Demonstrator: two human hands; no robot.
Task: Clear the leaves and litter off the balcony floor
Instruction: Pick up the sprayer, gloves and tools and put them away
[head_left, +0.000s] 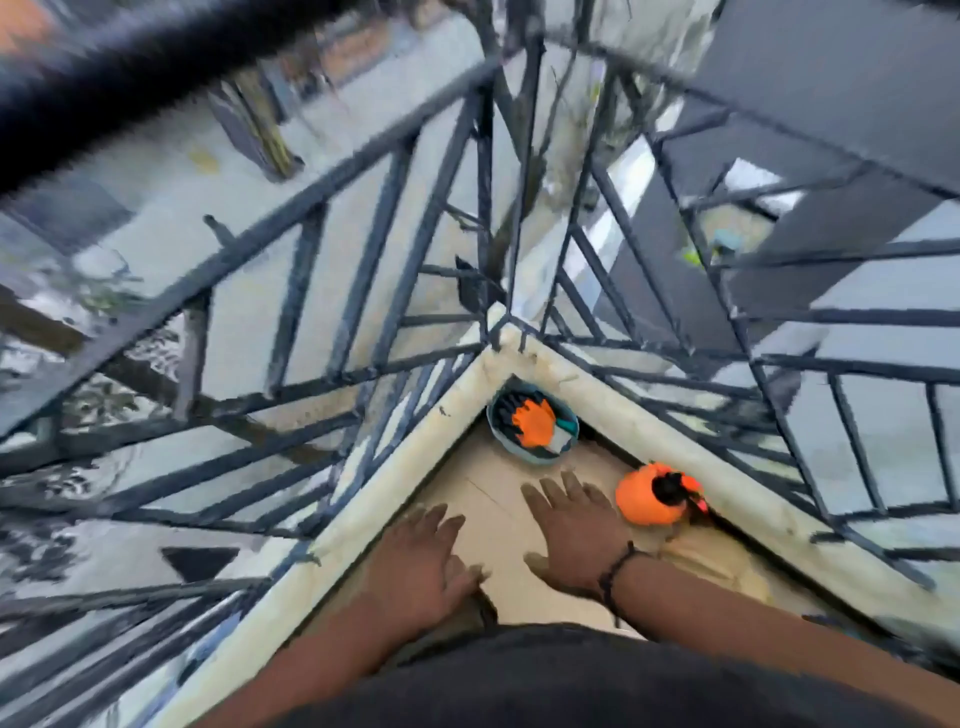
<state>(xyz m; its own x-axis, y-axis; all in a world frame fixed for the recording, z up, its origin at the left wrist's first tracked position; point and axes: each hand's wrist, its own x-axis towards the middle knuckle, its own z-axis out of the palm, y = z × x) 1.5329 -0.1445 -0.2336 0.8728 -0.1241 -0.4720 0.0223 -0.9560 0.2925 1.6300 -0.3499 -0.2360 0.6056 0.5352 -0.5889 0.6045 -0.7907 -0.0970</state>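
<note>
I see my two hands, left hand (423, 558) and right hand (574, 530), spread flat, holding nothing, over the balcony floor (511, 525). Far corner: one bowl (532, 427); right, one orange sprayer (657, 493). Leaves or litter I cannot make out.

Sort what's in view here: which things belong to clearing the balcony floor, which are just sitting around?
Job:
left hand, open, empty
right hand, open, empty
balcony floor, tiled; no leaves or litter plain in this blurred frame

Lying about:
blue bowl in the corner, orange and dark items inside
orange sprayer bottle by the right kerb
dark metal railing
pale kerb
</note>
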